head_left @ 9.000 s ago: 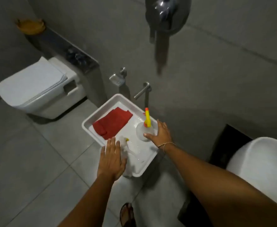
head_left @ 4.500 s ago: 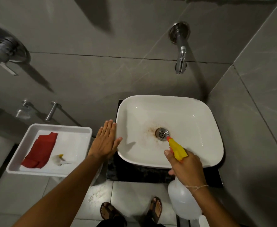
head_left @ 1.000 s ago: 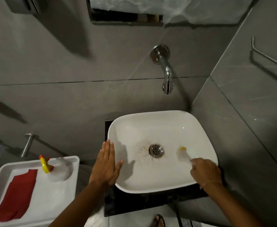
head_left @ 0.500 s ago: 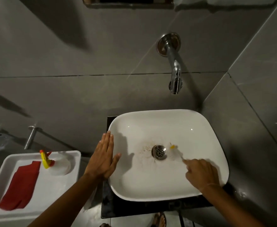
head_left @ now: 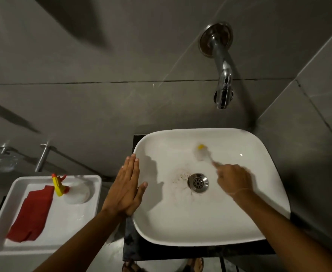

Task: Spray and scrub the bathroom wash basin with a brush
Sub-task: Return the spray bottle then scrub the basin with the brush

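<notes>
Both hands are busy at the wash basin (head_left: 210, 222). The left hand (head_left: 127, 188) is open and flat, fingers together, resting on the left rim of the white basin. The right hand (head_left: 233, 178) is closed around the handle of a small brush (head_left: 202, 153). The brush head is blurry, with a bit of yellow at its tip, and it is against the back part of the bowl, past the drain (head_left: 198, 182).

The spray bottle (head_left: 71, 191), with its yellow and red top, stands in the white tray (head_left: 2, 246) to the left, next to a red cloth (head_left: 31, 212). So the spraying part looks done, and the scrubbing part looks to be going on.

Brown specks and a faint stain (head_left: 180, 177) show just left of the drain. That spot probably needs more scrubbing, and so do the near and side walls of the bowl. The tap (head_left: 223, 83) on the wall is not running, so a rinse may come later.
</notes>
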